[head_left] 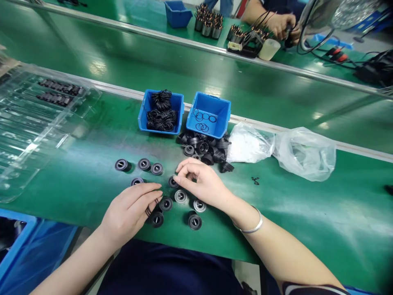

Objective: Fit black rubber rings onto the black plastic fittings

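Your left hand [130, 214] curls shut around O-rings [148, 211]; your right fingers [184, 174] rest half-open on a fitting [172, 182]. The other fittings [144, 164] lie spaced for easy picking.

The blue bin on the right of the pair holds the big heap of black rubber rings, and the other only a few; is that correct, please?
No, they are swapped: the head view shows the big heap in the left blue bin, and a few rings in the right blue bin.

Left hand [130, 213] and right hand [202, 184] reach close together, palms down.
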`<move>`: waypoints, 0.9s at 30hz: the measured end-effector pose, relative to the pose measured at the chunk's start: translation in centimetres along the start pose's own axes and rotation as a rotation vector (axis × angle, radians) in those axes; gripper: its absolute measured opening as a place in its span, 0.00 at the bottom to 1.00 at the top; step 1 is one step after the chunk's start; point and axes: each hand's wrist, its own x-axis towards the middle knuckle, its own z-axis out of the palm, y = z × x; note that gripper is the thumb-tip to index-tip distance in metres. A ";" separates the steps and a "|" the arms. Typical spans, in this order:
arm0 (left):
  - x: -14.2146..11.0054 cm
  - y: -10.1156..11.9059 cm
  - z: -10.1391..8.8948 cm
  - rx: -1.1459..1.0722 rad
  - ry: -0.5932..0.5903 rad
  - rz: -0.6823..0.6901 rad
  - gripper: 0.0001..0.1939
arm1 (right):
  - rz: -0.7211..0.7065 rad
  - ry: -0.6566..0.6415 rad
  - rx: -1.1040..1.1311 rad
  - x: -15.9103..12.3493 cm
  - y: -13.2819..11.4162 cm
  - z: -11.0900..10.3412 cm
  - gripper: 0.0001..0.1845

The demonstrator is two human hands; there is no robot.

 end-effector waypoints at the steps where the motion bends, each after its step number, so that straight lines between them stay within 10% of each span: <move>1: -0.2 -0.1 0.1 0.006 -0.003 0.024 0.15 | -0.009 0.002 -0.017 0.0 0.0 0.0 0.10; 14: 0.2 -0.7 0.1 0.092 -0.220 0.325 0.15 | -0.006 0.028 -0.019 0.0 0.3 0.7 0.12; 27: 1.5 0.1 -0.7 0.146 -0.307 0.319 0.17 | 0.434 -0.198 0.389 1.7 0.9 0.7 0.04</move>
